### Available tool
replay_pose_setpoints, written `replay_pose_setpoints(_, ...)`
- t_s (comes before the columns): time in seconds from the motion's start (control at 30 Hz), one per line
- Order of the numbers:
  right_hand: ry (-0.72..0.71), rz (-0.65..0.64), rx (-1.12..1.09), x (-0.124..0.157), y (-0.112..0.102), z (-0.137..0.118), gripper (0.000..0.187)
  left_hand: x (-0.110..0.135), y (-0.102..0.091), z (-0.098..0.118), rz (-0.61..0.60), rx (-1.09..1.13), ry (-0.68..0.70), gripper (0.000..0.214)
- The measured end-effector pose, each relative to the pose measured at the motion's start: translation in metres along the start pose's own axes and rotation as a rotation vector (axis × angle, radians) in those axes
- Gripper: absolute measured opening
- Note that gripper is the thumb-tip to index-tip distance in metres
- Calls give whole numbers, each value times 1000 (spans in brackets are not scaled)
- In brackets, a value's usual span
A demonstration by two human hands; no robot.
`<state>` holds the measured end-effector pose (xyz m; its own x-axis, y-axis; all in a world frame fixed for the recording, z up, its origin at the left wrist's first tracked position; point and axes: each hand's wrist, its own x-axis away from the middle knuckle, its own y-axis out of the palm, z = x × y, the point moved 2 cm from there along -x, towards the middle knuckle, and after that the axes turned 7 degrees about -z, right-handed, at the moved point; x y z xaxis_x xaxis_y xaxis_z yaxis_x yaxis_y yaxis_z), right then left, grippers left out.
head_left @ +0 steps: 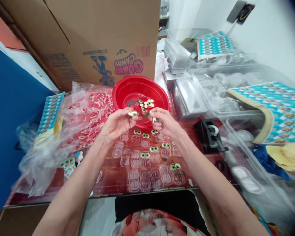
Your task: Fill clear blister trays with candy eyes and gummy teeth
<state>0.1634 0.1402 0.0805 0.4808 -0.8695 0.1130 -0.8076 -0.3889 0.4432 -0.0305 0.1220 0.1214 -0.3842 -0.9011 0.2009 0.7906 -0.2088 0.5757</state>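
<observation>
Over the near rim of a red basin [123,86], my left hand [119,124] pinches green-and-white gummy eyes [132,113]. Across from it, my right hand [166,122] has its fingers closed on pale gummy eyes [154,120]. More gummy eyes [148,104] lie loose in the basin. Below the hands, several clear plastic shells [145,179] stand in rows on the reddish table. Some shells carry a pair of green eyes [145,155]; others hold nothing visible. My right forearm covers part of the rows.
A clear bag of red-and-white candies [93,114] lies left of the basin. A cardboard box [100,36] rises behind. At right stand a black tape dispenser [208,136], stacked clear packaging [191,95] and blue printed sheets [282,108] in a clear bin. A blue panel [12,131] borders the left.
</observation>
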Motion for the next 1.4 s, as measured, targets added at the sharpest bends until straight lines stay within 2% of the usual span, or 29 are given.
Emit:
replay_pose_setpoints(0.07,69,-60,2,29,19,16,27,27,-10,-11,59,-47,-8,9)
replay_pose_setpoints(0.13,145,-76,136,48,33,39,23,48,-24,-23,121,-168,-22,13)
replay_pose_setpoints(0.23,189,-23,605,56,42,73,13,68,-50,-36,178,-294,-32,13)
replay_pose_setpoints(0.3,173,-26,969,56,47,89,6,77,-66,-44,202,-271,-26,10)
replay_pose_setpoints(0.37,177,-91,1248,56,52,100,11,84,-77,-51,224,-183,-27,8)
replay_pose_setpoints(0.47,242,-214,1477,57,60,108,22,93,-85,-64,240,-1,-61,10)
replay_pose_setpoints(0.57,305,-222,1549,59,63,110,27,100,-87,-78,239,112,-127,12)
replay_pose_setpoints(0.63,323,-193,1540,59,63,109,26,104,-88,-85,257,102,-155,13)
replay_pose_setpoints(0.83,241,-115,1267,52,57,106,10,115,-95,-92,329,-47,-112,21)
replay_pose_setpoints(0.93,252,-96,1140,47,59,107,17,118,-95,-95,390,-249,-32,26)
replay_pose_setpoints(1.03,165,-90,1237,46,71,104,12,118,-94,-101,410,-537,48,21)
replay_pose_setpoints(1.1,134,-130,1379,46,82,104,18,115,-95,-107,390,-697,66,18)
replay_pose_setpoints(1.27,248,-217,1641,42,96,114,30,108,-100,-122,397,-895,-1,22)
replay_pose_setpoints(1.4,218,-256,1678,39,92,121,33,105,-94,-120,397,-1179,-31,28)
